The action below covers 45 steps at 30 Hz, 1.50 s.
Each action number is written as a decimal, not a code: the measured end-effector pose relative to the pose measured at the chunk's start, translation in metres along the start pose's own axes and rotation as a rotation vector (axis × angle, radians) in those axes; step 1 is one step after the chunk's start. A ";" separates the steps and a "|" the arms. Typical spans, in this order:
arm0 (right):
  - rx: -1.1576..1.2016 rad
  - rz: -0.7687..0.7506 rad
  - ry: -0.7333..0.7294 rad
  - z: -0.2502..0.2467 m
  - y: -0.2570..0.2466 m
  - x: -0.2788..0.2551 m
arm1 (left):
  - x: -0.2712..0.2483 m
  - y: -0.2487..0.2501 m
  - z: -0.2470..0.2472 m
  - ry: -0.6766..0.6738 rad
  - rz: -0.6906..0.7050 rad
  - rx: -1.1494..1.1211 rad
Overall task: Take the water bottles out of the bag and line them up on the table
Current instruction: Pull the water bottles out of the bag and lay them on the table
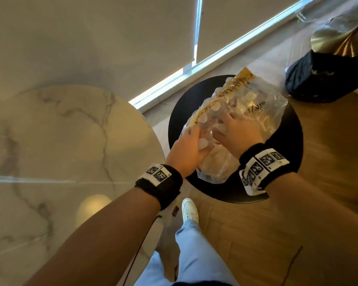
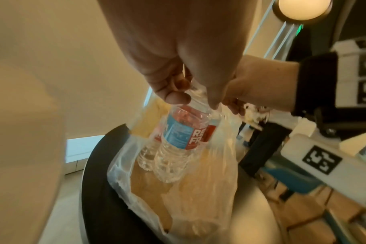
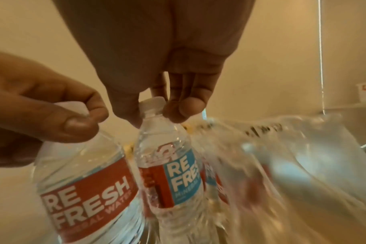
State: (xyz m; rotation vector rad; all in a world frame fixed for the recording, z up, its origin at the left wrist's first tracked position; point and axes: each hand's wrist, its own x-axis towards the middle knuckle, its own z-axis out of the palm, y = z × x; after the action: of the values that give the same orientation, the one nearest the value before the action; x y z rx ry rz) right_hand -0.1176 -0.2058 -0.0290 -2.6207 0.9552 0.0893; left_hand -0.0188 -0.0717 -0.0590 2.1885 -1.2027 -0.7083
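Note:
A clear plastic bag [image 1: 262,112] with a yellow strip holds several water bottles and sits on a round black stool [image 1: 287,141]. Both hands reach into its mouth. My left hand [image 1: 196,139] pinches the white cap of a red-labelled bottle [image 3: 83,189], which the left wrist view shows upright inside the bag [image 2: 198,198]. Just to its right, my right hand [image 1: 225,129] pinches the cap of a second bottle [image 3: 171,165] between thumb and fingers [image 3: 184,110]. More bottles lie blurred behind crumpled plastic [image 3: 282,148].
A round marble table [image 1: 60,141] stands to the left, its edge close to the stool. A black bag [image 1: 322,79] and a brass lamp base [image 1: 329,36] sit on the wooden floor at the far right. My white shoe [image 1: 189,209] is below the stool.

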 end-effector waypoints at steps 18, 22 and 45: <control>0.280 -0.461 -0.179 0.073 -0.369 -0.071 | -0.286 -0.204 -0.220 0.511 -0.418 -0.057; 0.253 -0.480 -0.226 0.106 -0.428 -0.073 | -0.305 -0.250 -0.235 0.459 -0.449 -0.035; 0.309 0.310 0.084 0.037 -0.161 -0.059 | -0.204 -0.079 -0.154 0.159 0.062 -0.060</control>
State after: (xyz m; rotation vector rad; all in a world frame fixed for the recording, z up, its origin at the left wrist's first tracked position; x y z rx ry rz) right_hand -0.0593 -0.0425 -0.0049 -2.1967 1.2861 -0.0867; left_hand 0.0356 0.1720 0.0360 2.1055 -1.1484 -0.5275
